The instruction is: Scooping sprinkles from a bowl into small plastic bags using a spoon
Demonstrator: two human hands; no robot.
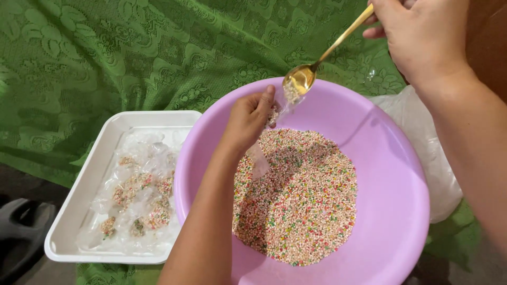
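Note:
My right hand (422, 37) grips a gold spoon (317, 66) by its handle. The spoon bowl is tilted and small beads spill from it. Just below it, my left hand (249, 119) holds a small clear plastic bag (260, 158) open at the top, over a big pink basin (391, 174). The basin holds a heap of tiny multicoloured beads (298, 195). The bag hangs down against the heap, partly hidden by my fingers.
A white rectangular tray (79, 190) at the left holds several small filled clear bags (140, 195). A crumpled clear plastic sheet (428, 153) lies right of the basin. Green lace cloth (105, 58) covers the surface. A dark object (21, 227) sits at the lower left.

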